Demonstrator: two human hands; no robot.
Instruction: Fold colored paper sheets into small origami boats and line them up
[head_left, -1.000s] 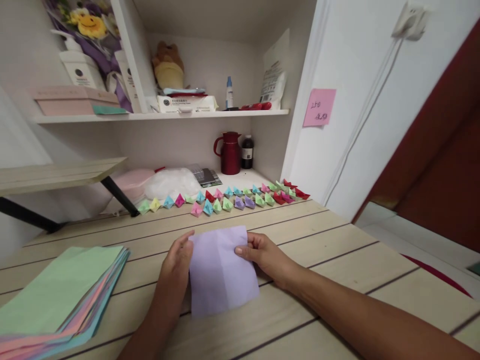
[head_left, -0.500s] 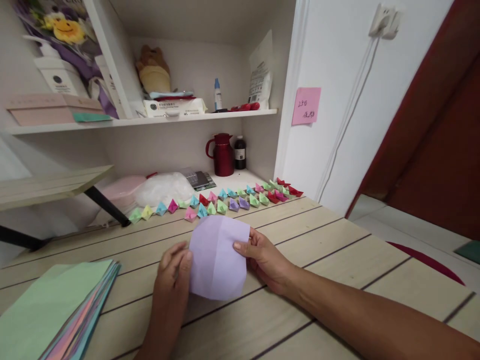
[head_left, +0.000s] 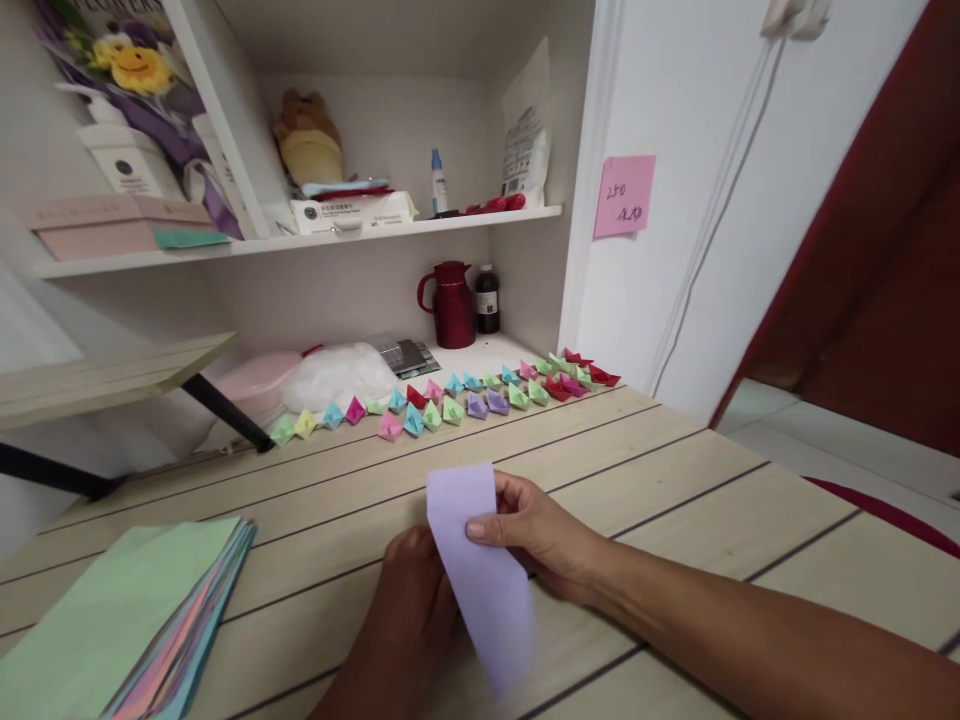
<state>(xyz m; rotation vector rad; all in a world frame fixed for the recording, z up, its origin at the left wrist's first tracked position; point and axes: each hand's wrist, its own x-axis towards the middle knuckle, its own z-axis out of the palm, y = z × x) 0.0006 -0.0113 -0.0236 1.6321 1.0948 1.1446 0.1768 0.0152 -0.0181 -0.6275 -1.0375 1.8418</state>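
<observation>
A lilac sheet of paper (head_left: 480,565), folded into a narrow strip, is held just above the wooden table (head_left: 675,470). My right hand (head_left: 536,530) pinches its upper right edge, thumb on top. My left hand (head_left: 416,600) is behind and under the strip on its left side, fingers curled against it. A stack of coloured paper sheets (head_left: 120,625), green on top, lies at the lower left. Beyond my hands, several small folded paper boats (head_left: 450,400) in many colours stand in rows along the table's far edge.
A white shelf unit holds a red jug (head_left: 450,305), a dark bottle (head_left: 487,298), a plastic bag (head_left: 337,375) and a pink box (head_left: 112,225). A pink sticky note (head_left: 624,195) hangs on the wall. A raised wooden board (head_left: 105,365) stands at left.
The lilac sheet was open and wide a second ago; now it is folded in half lengthwise into a narrow strip. My left hand moved right and under it.
</observation>
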